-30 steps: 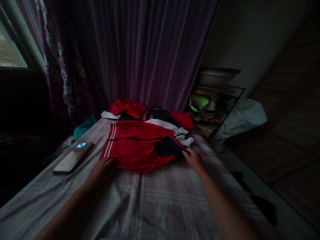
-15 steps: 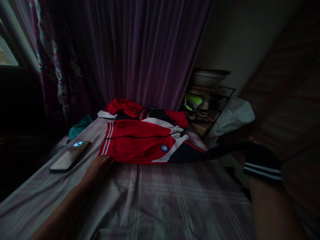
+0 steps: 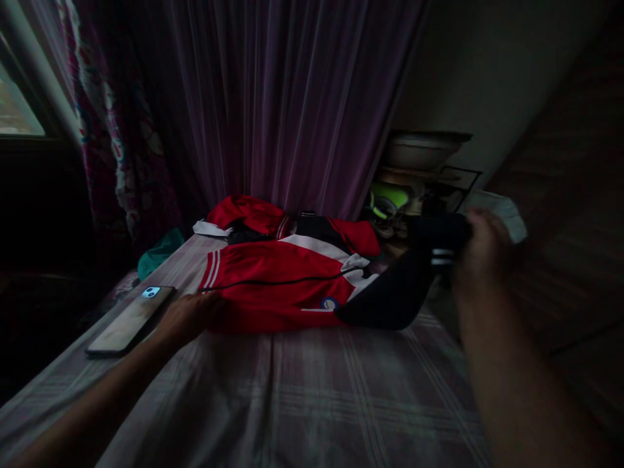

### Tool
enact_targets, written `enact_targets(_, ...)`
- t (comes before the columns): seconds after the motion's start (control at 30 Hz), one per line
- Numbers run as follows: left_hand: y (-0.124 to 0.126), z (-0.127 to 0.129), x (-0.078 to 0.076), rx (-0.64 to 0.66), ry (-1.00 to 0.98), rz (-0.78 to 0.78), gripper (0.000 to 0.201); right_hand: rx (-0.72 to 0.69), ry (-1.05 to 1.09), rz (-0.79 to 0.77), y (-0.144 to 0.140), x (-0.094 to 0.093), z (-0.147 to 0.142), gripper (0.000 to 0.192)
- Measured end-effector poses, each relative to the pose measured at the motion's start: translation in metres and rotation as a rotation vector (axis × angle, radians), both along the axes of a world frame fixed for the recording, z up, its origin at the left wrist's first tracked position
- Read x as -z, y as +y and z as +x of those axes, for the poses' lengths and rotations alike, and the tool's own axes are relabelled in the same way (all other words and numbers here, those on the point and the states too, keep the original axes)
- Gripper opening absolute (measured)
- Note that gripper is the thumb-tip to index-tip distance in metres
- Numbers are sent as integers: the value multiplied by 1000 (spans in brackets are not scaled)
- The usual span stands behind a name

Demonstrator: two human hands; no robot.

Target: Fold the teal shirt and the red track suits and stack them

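Two hands work over a bed covered in a pale checked sheet [image 3: 312, 396], which fills the lower part of the view, with a long purple curtain [image 3: 292, 104] hanging behind its far end. On the sheet, toward that far end, lies a red track jacket with white stripes and dark panels [image 3: 277, 286], spread mostly flat with its collar bunched against the curtain. Right of the bed stands a dim shelf rack holding a basin and shoes [image 3: 419, 182], and a black smartphone [image 3: 129, 318] lies on the sheet just left of the jacket. The jacket's dark sleeve with white cuff stripes [image 3: 404, 286] is lifted off the bed and stretched out to the right. The right hand [image 3: 482, 244] is closed around the cuff end of that sleeve, holding it up over the bed's right edge. The left hand [image 3: 188, 315] rests palm-down at the jacket's lower left hem, fingers apparently pressed flat, though the dim light hides their exact spread. From here, the likely trouble is the body of the jacket sliding or rucking up toward the right if the sleeve is drawn harder than the left hand can pin the hem; the smooth fabric looks apt to slip on the sheet. The left forearm also lies close to the phone, so a sideways sweep could nudge it toward the bed's left edge. The low light makes seams hard to judge.
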State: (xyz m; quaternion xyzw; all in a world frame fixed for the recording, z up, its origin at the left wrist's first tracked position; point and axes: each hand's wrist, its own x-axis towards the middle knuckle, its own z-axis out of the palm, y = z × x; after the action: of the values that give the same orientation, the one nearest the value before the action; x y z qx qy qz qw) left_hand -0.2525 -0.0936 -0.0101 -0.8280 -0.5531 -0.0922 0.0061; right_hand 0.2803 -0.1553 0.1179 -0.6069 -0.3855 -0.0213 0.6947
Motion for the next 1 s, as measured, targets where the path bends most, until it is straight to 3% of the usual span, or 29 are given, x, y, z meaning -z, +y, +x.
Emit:
enact_targets(0.03, 9, 5, -5, -51, 21, -15, 41, -48, 83, 21, 26, -10, -11, 50)
enact_targets(0.1, 26, 14, -13, -124, 57, -39, 41, -259, 147, -93, 69, -22, -29, 49)
enact_targets(0.2, 44, 20, -11, -163, 70, -28, 38, -410, 141, -386, 99, -7, -36, 56)
enact_targets(0.27, 46, 15, 1, -186, 36, 6, 40, -363, 40, -541, 93, 25, -29, 51)
enact_targets(0.37, 33, -8, 28, -243, -83, 77, 51, -237, -186, -775, 55, 90, -15, 23)
enact_targets(0.47, 14, -35, 53, -327, -231, 104, 64, -253, -253, -957, 7, 149, -12, 35)
enact_targets(0.57, 1, -47, 66, -365, -301, 2, 71, -245, -238, -949, -18, 185, -21, 37)
enact_targets(0.7, -3, -32, 65, -395, -369, 24, 66, -162, -153, -722, -9, 193, -33, 42)
enact_targets(0.83, -2, -14, 55, -342, -417, 107, 54, -78, -261, -693, -5, 180, -27, 41)
enact_targets(1.0, 1, -25, 40, -308, -414, 66, 46, -36, -397, -735, -55, 185, -7, 33)
